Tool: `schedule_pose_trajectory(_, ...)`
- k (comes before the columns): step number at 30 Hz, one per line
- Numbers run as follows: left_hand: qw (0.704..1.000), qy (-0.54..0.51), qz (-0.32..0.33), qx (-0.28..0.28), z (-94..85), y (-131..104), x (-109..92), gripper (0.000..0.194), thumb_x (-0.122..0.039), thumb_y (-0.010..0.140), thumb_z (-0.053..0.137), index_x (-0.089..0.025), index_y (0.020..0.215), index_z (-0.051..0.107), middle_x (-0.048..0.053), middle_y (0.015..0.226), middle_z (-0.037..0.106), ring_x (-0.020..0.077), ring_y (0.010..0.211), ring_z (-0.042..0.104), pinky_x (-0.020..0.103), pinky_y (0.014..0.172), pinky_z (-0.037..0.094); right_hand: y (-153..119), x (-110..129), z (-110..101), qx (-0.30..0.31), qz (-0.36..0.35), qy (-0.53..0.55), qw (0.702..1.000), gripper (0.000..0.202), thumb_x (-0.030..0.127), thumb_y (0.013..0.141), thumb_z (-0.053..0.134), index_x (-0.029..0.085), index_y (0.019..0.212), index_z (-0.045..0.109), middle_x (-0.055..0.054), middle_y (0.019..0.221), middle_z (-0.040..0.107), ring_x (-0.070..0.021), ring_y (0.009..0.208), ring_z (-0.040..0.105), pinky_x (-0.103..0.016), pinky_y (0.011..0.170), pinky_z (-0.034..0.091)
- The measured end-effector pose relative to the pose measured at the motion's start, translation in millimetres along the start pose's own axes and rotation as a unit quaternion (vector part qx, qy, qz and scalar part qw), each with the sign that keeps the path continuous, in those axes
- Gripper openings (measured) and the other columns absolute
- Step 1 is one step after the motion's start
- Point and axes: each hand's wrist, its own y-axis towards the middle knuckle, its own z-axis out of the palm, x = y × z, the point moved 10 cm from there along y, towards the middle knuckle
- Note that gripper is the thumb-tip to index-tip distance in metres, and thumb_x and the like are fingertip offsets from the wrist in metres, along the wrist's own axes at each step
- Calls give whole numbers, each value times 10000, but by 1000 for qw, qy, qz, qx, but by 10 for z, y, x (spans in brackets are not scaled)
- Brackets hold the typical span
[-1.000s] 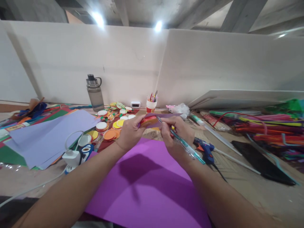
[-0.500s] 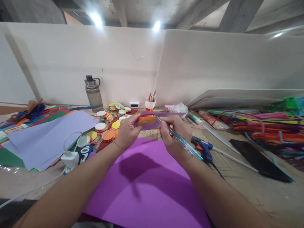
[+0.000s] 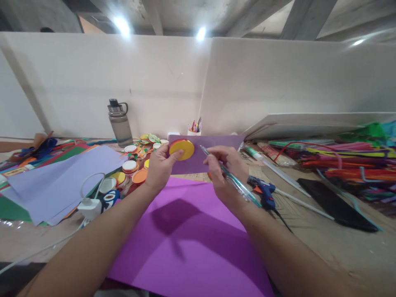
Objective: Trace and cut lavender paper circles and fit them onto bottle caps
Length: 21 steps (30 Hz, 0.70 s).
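My left hand (image 3: pixel 160 166) grips a round yellow disc (image 3: pixel 182 149) with a red edge, thumb on its yellow face. Behind the disc stands a small piece of purple paper (image 3: pixel 198 159), spanning the gap between both hands; which fingers hold it I cannot tell. A pen (image 3: pixel 239 187) with a clear and teal barrel is in my right hand (image 3: pixel 227 165), its tip pointing up and left, apart from the disc. Below both hands lies a large purple sheet (image 3: pixel 188 247), crossed by their shadows.
Stacked paper discs (image 3: pixel 140 176) lie left of centre, near lavender sheets (image 3: pixel 68 177) and a white plug adapter (image 3: pixel 89 207). A water bottle (image 3: pixel 120 126) and pen cup (image 3: pixel 194 133) stand behind. On the right are a glue gun (image 3: pixel 264 192), a black phone-like slab (image 3: pixel 335 204) and pipe cleaners (image 3: pixel 349 165).
The disc has tilted so its yellow face shows, and it has moved slightly left, away from the pen tip. More of the small purple paper stands visible behind it.
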Motion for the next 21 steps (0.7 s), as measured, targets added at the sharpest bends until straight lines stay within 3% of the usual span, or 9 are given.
schedule_pose_trajectory(5,979,-174,-59,-82,-134,66,164,429,-355,626,878,-185,988,723,56,955,758,198,948,692,326,905,521,7,-93,-121,-62,27,18,998,171,324,992,520,259,1033,674,-16,905,709,-161,810,667,-329,741,533)
schedule_pose_trajectory(12,953,-221,-107,-178,-333,56,361,239,-239,685,825,-188,880,696,36,927,750,147,943,693,257,910,535,-20,-386,-161,-110,138,23,984,199,387,959,583,214,959,683,-9,846,695,-159,773,642,-331,734,518)
schedule_pose_trajectory(15,966,-186,-101,-150,-309,84,341,220,-274,722,796,-184,892,689,55,984,750,159,995,688,282,951,528,-26,-376,-109,-87,133,20,987,109,335,919,641,235,939,679,-6,841,682,-157,742,627,-312,683,514)
schedule_pose_trajectory(21,992,-102,-31,-62,-151,100,165,404,-408,706,809,-167,1014,705,80,1005,754,188,945,692,317,877,541,19,-176,-77,-43,27,-19,999,111,233,903,658,260,1011,652,1,917,672,-167,805,633,-344,772,526)
